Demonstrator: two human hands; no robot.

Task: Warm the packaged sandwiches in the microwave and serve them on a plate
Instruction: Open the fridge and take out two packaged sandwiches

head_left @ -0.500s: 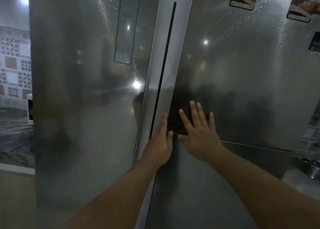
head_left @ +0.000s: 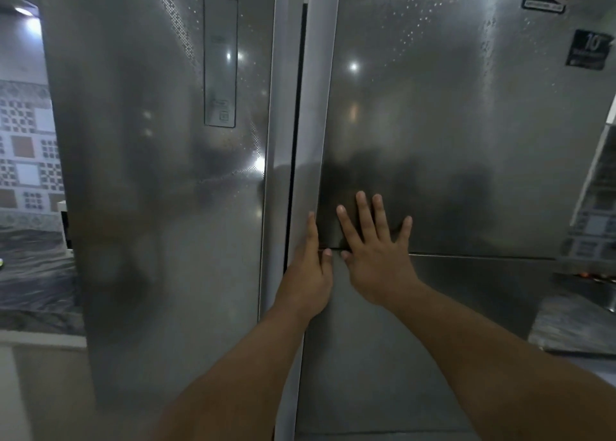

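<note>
A tall steel fridge fills the view, with a left door (head_left: 160, 190) and an upper right door (head_left: 450, 123) split by a dark vertical gap. My right hand (head_left: 376, 257) lies flat with fingers spread on the lower corner of the upper right door. My left hand (head_left: 310, 274) rests with straight fingers on that door's left edge, beside the gap. Neither hand holds anything. No sandwiches, microwave or plate are in view.
A lower right door (head_left: 433, 340) sits under a horizontal seam. A control panel (head_left: 220, 60) is set in the left door. Stickers (head_left: 590, 50) mark the right door's top. Tiled wall and dark countertop (head_left: 33, 274) lie left; another counter (head_left: 580, 324) lies right.
Both hands stay in nearly the same place on the right door. The gap between the doors looks unchanged; the view has shifted slightly.
</note>
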